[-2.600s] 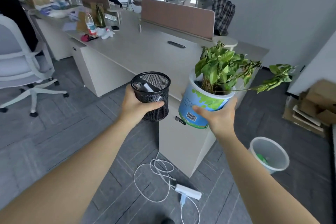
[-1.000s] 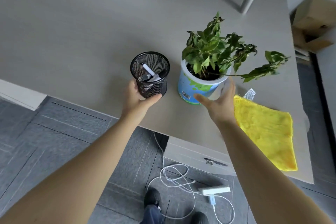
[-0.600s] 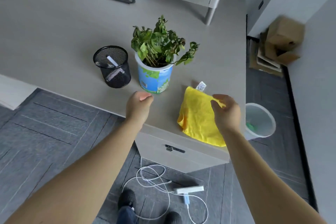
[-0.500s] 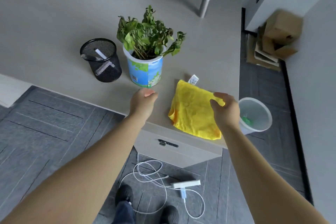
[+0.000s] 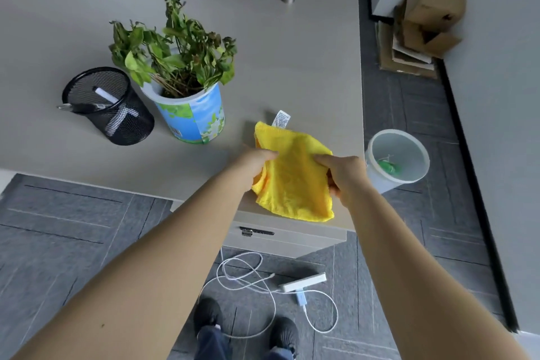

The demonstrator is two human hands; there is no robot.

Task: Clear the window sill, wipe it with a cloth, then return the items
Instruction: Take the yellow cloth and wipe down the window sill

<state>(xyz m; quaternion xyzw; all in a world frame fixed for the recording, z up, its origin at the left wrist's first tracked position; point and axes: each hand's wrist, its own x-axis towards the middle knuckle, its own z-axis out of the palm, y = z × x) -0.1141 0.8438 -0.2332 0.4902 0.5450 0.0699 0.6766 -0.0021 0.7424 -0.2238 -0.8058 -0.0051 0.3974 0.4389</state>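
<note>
Your left hand (image 5: 254, 161) and right hand (image 5: 344, 174) both pinch the yellow microfibre cloth (image 5: 292, 175), one on each side edge, holding it over the near corner of the grey desk top (image 5: 292, 52). White care tag at its far edge. Black wire-mesh pen cup (image 5: 109, 107) and potted green plant in a blue-and-white tub (image 5: 190, 114) stand close beside each other on the desk, left of the cloth.

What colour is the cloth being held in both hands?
Bright yellow cloth, with a small white tag at its far corner; the head view shows it.
</note>
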